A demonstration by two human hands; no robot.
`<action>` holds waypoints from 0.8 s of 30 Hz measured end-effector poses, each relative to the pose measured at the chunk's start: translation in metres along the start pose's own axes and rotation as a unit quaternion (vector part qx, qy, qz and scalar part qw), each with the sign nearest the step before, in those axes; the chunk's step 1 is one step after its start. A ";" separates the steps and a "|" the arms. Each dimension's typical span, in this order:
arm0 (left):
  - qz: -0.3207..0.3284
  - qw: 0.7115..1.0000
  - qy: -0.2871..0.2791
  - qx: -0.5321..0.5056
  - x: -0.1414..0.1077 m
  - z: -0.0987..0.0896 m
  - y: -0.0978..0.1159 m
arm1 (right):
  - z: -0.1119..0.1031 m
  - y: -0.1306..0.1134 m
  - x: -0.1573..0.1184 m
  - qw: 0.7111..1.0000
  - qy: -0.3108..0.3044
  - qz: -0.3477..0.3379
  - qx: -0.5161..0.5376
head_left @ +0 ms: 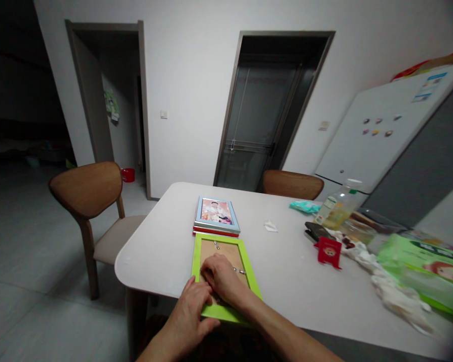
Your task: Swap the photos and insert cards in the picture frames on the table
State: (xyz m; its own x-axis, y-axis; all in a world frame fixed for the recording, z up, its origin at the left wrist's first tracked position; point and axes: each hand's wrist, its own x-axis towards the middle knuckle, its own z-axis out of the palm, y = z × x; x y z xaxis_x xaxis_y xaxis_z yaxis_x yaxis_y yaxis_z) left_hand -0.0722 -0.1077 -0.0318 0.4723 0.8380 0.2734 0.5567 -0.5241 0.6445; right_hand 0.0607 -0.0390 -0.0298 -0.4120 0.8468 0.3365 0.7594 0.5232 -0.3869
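A lime-green picture frame (251, 274) lies face down at the near edge of the table, its brown backing board (230, 253) facing up. Small metal clips (216, 245) show at the board's top and right side. My left hand (192, 306) grips the frame's near left corner, thumb at the near edge and fingers over the left side. Bent over the board, my right hand (223, 276) has its fingers pressed together at the board's left edge; what lies under the fingertips is hidden. Just beyond sits a light-blue framed picture (216, 212) on top of a red frame (216, 234).
On the white table (287, 281) lie a paper scrap (271, 226), a teal packet (305, 206), a bottle (337, 203), a dark object (317, 231), a red card-like piece (329, 252) and a green tissue pack (426, 264). Wooden chairs stand left (86, 193) and behind (292, 184).
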 end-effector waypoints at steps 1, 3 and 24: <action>-0.002 1.000 0.000 0.002 0.000 0.000 0.001 | 0.001 0.001 0.000 1.000 -0.002 -0.010 0.001; -0.006 1.000 0.002 0.004 0.001 -0.001 0.002 | 0.001 0.002 0.001 1.000 -0.005 -0.022 0.005; 0.021 0.999 0.010 0.031 0.000 0.005 -0.006 | -0.027 0.013 -0.048 0.999 -0.033 -0.036 0.005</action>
State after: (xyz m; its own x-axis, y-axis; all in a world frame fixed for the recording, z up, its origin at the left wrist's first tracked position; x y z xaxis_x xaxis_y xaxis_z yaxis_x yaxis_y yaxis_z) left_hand -0.0727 -0.1055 -0.0390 0.4819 0.8181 0.3138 0.5793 -0.5662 0.5863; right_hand 0.1043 -0.0751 -0.0280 -0.4983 0.8109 0.3067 0.7212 0.5841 -0.3725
